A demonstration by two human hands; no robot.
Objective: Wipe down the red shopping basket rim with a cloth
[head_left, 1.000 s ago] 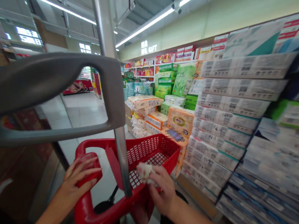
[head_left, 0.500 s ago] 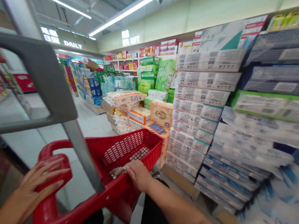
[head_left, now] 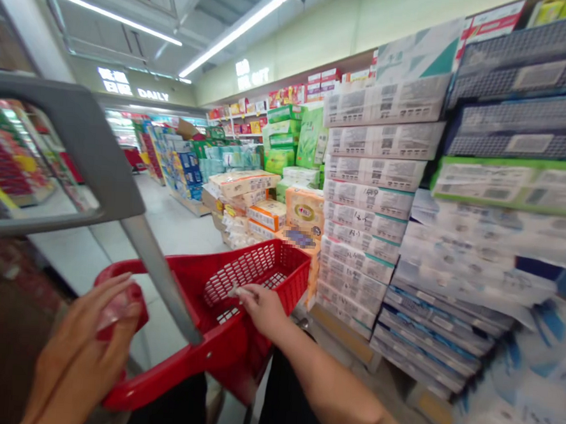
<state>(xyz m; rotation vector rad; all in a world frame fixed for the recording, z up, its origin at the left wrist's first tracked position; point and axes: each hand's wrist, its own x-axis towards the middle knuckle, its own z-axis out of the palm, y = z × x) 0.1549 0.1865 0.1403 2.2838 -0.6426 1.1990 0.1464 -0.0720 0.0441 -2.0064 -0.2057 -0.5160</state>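
Observation:
A red shopping basket cart point(head_left: 192, 358) with perforated walls stands in front of me, a grey handle frame point(head_left: 122, 176) rising from its near side. My left hand point(head_left: 80, 347) is at the rounded left corner of the cart's red rim, fingers stretched out and thumb apart; whether it touches the rim I cannot tell. Over the basket's near right edge, my right hand point(head_left: 262, 307) is closed, fingertips pinching a small crumpled whitish piece point(head_left: 234, 290), too blurred to name. Through the basket's slots the pale floor shows.
To the right rise tall stacks of wrapped tissue packs point(head_left: 369, 211) and further packs point(head_left: 472, 262). Orange packs point(head_left: 304, 213) stand just past the basket's far end. A pale aisle floor point(head_left: 167, 221) runs ahead on the left, between shelves and displays.
My left hand has lifted and turned from lying flat over the red rim, its thumb now apart. My right hand has risen slightly with the whitish piece. The view has shifted a little.

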